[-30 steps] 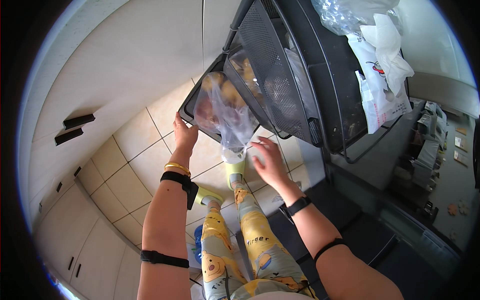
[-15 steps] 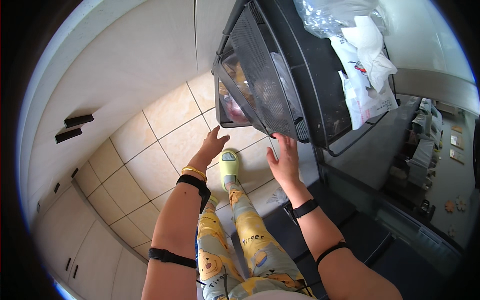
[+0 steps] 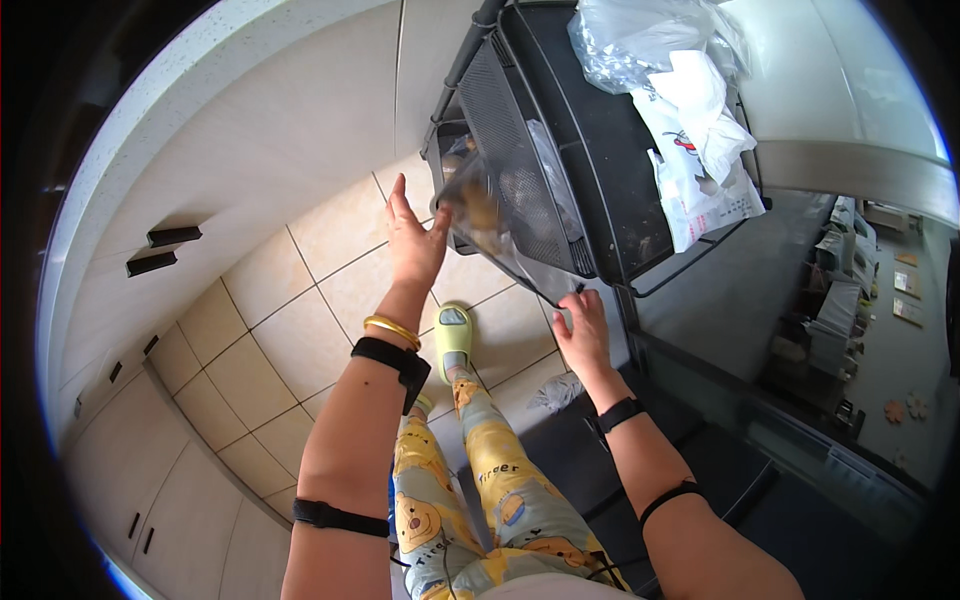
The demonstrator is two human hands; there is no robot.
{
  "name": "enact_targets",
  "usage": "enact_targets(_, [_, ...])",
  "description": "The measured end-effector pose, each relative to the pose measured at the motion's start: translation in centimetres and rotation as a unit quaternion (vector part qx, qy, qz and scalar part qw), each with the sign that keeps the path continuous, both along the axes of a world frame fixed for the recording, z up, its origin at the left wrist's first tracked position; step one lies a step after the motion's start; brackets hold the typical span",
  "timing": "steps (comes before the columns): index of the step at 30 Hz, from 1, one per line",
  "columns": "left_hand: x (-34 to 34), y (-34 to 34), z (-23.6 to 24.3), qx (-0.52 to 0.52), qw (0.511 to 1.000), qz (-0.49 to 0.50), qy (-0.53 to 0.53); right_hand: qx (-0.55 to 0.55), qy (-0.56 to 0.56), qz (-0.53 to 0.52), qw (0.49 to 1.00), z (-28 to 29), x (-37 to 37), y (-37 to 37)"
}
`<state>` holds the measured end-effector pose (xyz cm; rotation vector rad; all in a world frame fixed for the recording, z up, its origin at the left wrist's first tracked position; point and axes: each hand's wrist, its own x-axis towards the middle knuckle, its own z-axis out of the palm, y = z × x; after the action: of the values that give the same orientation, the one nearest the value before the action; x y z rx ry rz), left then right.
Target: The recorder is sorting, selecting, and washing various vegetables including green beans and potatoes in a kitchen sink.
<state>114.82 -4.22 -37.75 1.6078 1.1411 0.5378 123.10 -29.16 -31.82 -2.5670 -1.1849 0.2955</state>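
A black mesh basket (image 3: pixel 540 278) juts out from a black tiered rack (image 3: pixel 600 150); its near panel looks blurred and see-through. Inside, clear plastic bags cover brownish and yellowish contents (image 3: pixel 480 212) that I cannot make out. My left hand (image 3: pixel 418 245) is at the basket's left front corner, thumb against the edge and the other fingers spread. At the right front corner, my right hand (image 3: pixel 588 330) has its fingers curled on the rim.
On the rack's top shelf lie a clear plastic bag (image 3: pixel 640 45) and a white printed packet (image 3: pixel 690 175) with crumpled tissue (image 3: pixel 705 110). Pale cabinets (image 3: pixel 240 130) stand on the left. A greyish plastic bag (image 3: pixel 555 393) lies near my feet.
The basket's front edge has come out of the rack towards me. My left hand has risen to its left corner with fingers spread; my right hand has moved slightly down and its fingers have curled.
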Motion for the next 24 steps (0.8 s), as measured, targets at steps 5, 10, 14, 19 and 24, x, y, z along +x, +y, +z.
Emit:
enact_targets(5, [-3.7,-4.4,1.2,-0.035,0.975,-0.214,0.055,-0.066,-0.037,0.008,0.997,0.8,2.0,-7.2])
enact_targets(10, [-6.9,-12.3,1.3,-0.124,0.940,-0.298,0.113,-0.078,-0.057,-0.110,0.989,3.6,2.5,-8.5])
enact_targets(14, [-6.8,-16.8,2.7,-0.148,0.920,-0.339,0.129,0.026,-0.015,-0.146,0.989,3.7,3.9,-6.5])
enact_targets(19, [-4.1,-16.6,6.5,-0.137,0.857,-0.457,0.193,0.034,-0.118,-0.138,0.983,2.1,7.1,-4.7])
enact_targets(24, [1.8,-15.7,11.5,0.086,0.904,-0.420,-0.002,0.023,0.104,-0.059,0.993,1.6,3.2,-4.9])
